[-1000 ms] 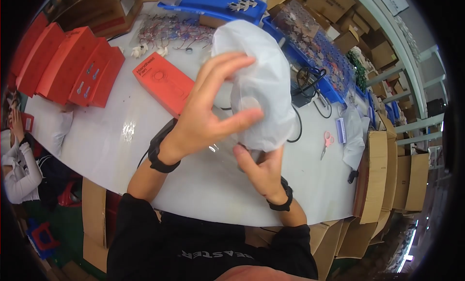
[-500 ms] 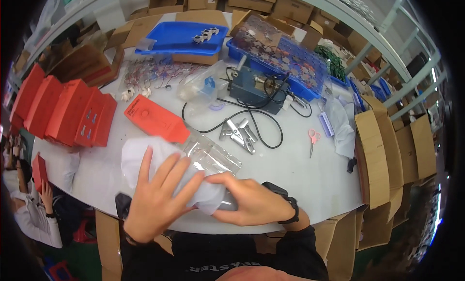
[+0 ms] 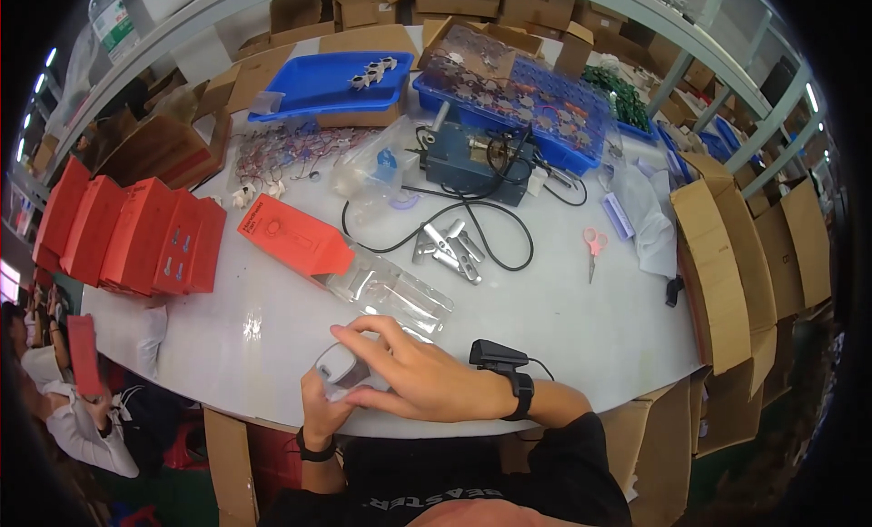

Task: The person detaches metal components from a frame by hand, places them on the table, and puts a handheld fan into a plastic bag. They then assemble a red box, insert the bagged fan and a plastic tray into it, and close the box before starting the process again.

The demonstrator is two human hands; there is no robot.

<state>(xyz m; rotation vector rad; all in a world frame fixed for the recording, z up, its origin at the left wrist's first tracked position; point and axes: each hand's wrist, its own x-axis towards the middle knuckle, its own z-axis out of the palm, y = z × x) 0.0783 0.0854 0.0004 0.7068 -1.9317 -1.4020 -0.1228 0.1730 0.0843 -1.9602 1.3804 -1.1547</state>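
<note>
Though half-hidden before, grey device point(image 3: 340, 362) now plainer

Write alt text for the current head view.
A person's left hand and right hand hold a small rounded grey object near a white table's front edge. Beyond lie a red cardboard box, a clear plastic tray at its near end, and pink-handled scissors to the right.

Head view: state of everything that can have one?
Gray device, held between left hand and right hand
Red box, near end open
Clear plastic tray, lying at the box's open end
Pink scissors, blades look closed
Silver metal parts, loosely piled
Blue tray, holding white parts
Cardboard box, open
</note>
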